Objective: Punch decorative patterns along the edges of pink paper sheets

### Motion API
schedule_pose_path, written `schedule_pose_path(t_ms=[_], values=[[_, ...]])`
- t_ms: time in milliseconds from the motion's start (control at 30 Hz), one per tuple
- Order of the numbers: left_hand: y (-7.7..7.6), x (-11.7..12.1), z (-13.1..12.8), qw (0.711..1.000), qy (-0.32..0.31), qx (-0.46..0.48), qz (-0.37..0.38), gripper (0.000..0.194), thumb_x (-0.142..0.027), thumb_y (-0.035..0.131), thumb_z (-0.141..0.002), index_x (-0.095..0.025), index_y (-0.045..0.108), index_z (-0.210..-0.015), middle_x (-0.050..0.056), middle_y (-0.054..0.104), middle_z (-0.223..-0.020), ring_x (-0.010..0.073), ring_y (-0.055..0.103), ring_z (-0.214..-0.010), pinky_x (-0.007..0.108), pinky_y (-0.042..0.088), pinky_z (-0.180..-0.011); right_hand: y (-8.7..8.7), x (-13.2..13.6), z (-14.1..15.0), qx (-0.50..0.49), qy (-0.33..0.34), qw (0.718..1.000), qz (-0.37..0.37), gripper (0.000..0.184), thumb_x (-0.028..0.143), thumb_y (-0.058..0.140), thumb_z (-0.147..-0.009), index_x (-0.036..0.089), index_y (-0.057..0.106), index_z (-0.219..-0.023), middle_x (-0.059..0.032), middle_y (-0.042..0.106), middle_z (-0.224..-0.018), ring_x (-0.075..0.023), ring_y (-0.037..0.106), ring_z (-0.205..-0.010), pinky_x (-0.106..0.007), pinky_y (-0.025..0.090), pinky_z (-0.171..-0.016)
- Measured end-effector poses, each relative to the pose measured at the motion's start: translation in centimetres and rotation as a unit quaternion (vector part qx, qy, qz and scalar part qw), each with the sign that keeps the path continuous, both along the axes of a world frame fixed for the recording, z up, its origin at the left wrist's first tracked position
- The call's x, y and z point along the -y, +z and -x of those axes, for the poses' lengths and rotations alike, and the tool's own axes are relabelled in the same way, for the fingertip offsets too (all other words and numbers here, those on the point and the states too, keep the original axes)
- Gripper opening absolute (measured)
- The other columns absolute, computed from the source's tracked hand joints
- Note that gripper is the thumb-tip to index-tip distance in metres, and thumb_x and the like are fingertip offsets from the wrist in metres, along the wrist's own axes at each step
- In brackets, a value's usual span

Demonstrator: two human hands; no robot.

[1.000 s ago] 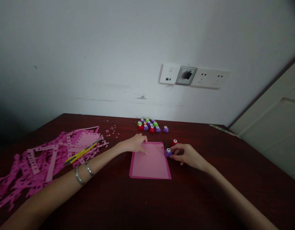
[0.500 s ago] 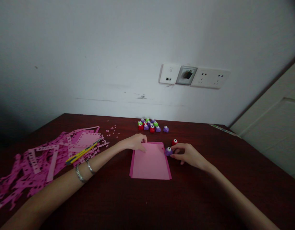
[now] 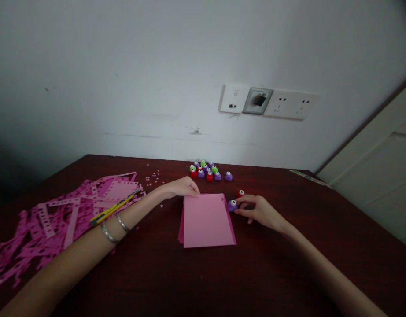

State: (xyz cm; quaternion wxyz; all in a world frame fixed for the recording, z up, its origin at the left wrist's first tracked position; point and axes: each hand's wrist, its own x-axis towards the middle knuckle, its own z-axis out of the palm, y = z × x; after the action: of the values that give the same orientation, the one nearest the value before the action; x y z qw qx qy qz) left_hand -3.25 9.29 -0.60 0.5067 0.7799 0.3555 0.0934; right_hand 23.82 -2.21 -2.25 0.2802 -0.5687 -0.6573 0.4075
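A light pink sheet of paper [image 3: 208,222] lies on darker pink sheets in front of me, slightly askew to them. A small dark mark shows near its upper right corner. My left hand [image 3: 186,186] pinches the sheet at its upper left corner, fingers closed. My right hand [image 3: 260,211] has thumb and fingers closed on a small purple craft punch [image 3: 232,205] with a white top, beside the sheet's right edge. Just behind it stands a red craft punch [image 3: 240,193], partly hidden by the right hand.
Several red, green and purple craft punches [image 3: 203,171] cluster near the wall. Punched pink paper strips [image 3: 57,220] are heaped at the left, with a yellow utility knife [image 3: 113,209] on top. Tiny paper cutouts [image 3: 153,176] lie scattered beside them. Wall sockets [image 3: 290,105] are above the table.
The top light pink sheet has shifted slightly on the stack, and my left fingers have closed on its corner. My right hand stays almost in place with the purple punch.
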Motion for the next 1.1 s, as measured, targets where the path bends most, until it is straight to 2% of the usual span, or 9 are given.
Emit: schedule_pose_path(t_ms=[200,400,1100], values=[[-0.49,-0.32,0.12,0.999,0.01,0.014,0.05,0.018,-0.028,0.068,-0.062,-0.015,0.071,-0.075,0.004,0.068,-0.074,0.0138,0.058,-0.067,0.027,0.042,-0.066,0.22,0.12,0.26,-0.008,0.007,1.0,-0.006,0.034,0.036,0.066,-0.07,0.015,0.065,-0.096,-0.0025,0.06,-0.074,-0.0117,0.055,-0.062,-0.019,0.051,-0.042],[-0.25,-0.13,0.08,0.997,0.02,0.017,0.076,0.018,-0.026,0.069,-0.06,-0.014,0.071,-0.073,0.005,0.068,-0.072,0.0131,0.058,-0.065,0.026,0.042,-0.064,0.32,0.11,0.24,-0.003,0.008,1.0,-0.015,0.031,0.035,0.065,-0.071,0.016,0.065,-0.095,-0.0021,0.059,-0.075,-0.0113,0.054,-0.062,-0.019,0.052,-0.042],[-0.44,-0.23,0.02,0.995,0.019,0.026,0.099,0.017,-0.026,0.07,-0.059,-0.015,0.07,-0.072,0.004,0.067,-0.07,0.0122,0.057,-0.063,0.026,0.042,-0.063,0.46,0.18,0.38,-0.007,0.009,1.0,-0.012,0.031,0.034,0.066,-0.07,0.016,0.064,-0.095,-0.0017,0.06,-0.075,-0.0109,0.055,-0.06,-0.02,0.052,-0.042]])
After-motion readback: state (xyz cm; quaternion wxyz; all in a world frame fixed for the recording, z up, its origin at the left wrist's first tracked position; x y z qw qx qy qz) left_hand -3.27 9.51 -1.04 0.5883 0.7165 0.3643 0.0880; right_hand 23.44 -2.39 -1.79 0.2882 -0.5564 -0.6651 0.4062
